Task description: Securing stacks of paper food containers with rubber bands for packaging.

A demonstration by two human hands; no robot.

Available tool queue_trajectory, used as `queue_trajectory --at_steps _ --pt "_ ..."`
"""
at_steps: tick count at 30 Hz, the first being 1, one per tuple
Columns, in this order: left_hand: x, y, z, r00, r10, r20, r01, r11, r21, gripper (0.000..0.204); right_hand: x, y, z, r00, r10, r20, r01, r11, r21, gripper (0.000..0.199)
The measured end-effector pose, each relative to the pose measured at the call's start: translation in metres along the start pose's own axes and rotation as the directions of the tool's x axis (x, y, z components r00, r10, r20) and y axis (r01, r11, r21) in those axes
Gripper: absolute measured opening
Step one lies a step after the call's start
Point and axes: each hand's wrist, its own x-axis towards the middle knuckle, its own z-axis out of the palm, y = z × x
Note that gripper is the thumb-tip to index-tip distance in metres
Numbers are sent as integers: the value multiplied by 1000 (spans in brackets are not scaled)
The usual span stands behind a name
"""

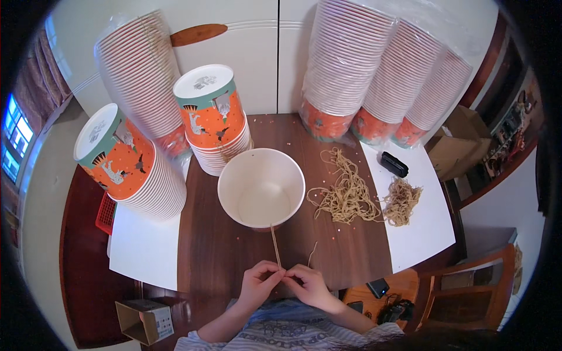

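In front of me on the table stands a white-lined paper bucket (237, 184), its mouth tilted toward me and its inside bare. From its near rim a doubled length of tan twine (275, 245) runs down to my fingers. My left hand (257, 285) pinches the twine between thumb and forefinger. Touching it, my right hand (310, 286) is closed in a pinch at the same spot, and a loose twine end sticks up behind its fingers. A tangled heap of twine (345, 193) lies right of the bucket, with a smaller bundle (402, 202) beyond it.
Stacks of orange-and-green paper buckets stand upside down at the left (126, 158) and behind the bucket (213, 120). Plastic-wrapped stacks (345, 64) line the back. A black oblong object (394, 164) lies at the right. A wooden chair (468, 292) is at lower right.
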Motion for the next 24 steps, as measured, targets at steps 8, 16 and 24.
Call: queue_trajectory --at_steps 8,16,24 --pt "-3 -10 -2 996 -62 -58 56 994 -99 2 0 -1 3 998 -39 52 43 995 -93 9" --pt "18 -4 1 989 35 -146 -53 991 -122 1 -8 4 4 985 -27 172 58 982 -178 9" --pt "44 12 12 968 10 -252 -77 963 -256 1 -9 4 0 963 -94 253 192 898 -396 11"
